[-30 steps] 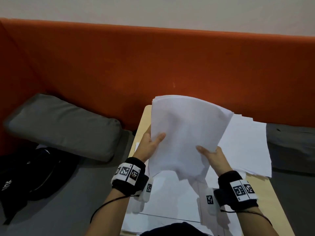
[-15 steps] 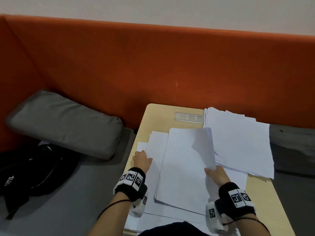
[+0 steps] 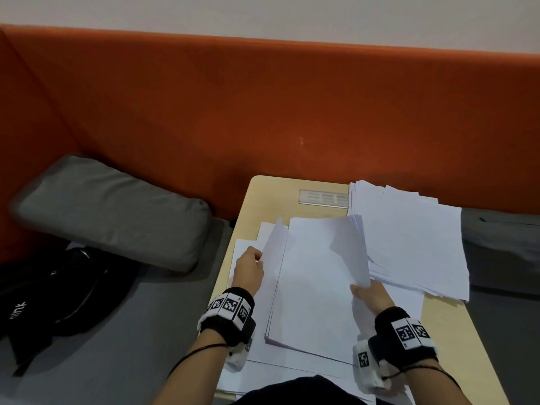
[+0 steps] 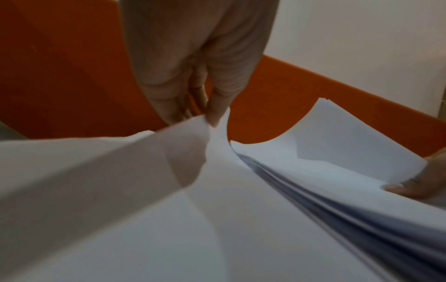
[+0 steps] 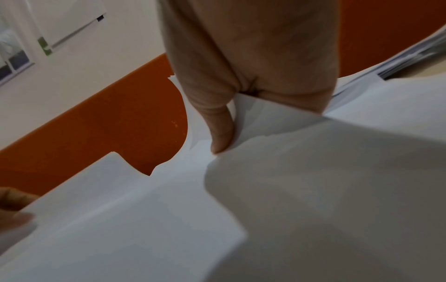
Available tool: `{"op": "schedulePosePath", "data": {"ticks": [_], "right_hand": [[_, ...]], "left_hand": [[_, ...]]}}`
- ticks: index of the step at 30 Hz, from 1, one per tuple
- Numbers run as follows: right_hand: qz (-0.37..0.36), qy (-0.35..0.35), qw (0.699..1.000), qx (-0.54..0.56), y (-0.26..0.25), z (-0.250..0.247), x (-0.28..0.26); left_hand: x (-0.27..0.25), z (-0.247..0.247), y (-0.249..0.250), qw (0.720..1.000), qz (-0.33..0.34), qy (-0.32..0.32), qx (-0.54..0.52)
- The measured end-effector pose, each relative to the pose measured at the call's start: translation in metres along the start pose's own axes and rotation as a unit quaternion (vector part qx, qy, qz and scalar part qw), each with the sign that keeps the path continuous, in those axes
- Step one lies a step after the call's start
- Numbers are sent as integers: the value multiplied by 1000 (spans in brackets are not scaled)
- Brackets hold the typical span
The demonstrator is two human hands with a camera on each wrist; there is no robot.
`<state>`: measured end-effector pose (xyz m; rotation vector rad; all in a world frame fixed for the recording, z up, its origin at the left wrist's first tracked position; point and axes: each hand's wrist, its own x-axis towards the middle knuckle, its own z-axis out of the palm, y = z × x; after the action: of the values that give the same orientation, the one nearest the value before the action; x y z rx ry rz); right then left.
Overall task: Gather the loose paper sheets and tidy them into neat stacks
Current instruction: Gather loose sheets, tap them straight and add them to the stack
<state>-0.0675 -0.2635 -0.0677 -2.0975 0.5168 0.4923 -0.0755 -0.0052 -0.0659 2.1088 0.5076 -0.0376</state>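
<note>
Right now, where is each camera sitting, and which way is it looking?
Head: on the person's head, looking down at the table, the papers, both hands and forearms.
Left wrist: on the left wrist, looking along the left hand, which pinches the papers' edge.
Right wrist: on the right wrist, looking along the right hand, which grips the other edge.
All three share the papers and the orange wall.
</note>
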Motion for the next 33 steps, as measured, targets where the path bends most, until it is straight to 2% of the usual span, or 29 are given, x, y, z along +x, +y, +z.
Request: {"op": "schedulePosePath", "data": {"ticks": [4,7,10,13,15,20,24,29,33], "right_hand": [[4,1,1000,28,1,-1,-1],[-13,15,995,101,0,-3,-2],[-23,8,983,180,-10,-1,1],[-42,-9,975,219,-21,4,2],[-63,-5,969,239,-28,4,1],[-132,-19,946,295,-47,-17,-13],[-233,7,930,284,-79,-35,-38],[-301,28,912,278,-101,-37,-56],[-306,42,913,265,-97,-27,-56]], "left_hand": [[4,1,-7,999,-7,-23,-48],[5,-5,-6,987,20,-39,-156],[1,-10,11,961,45,-51,-268],[-9,-7,29,957,49,-112,-265],[-13,-7,36,948,78,-128,-280],[-19,-31,68,921,184,-99,-330],[-21,-57,97,901,272,-40,-334],[-22,-73,106,888,320,-15,-329],[-24,-72,99,886,304,-2,-349]]}}
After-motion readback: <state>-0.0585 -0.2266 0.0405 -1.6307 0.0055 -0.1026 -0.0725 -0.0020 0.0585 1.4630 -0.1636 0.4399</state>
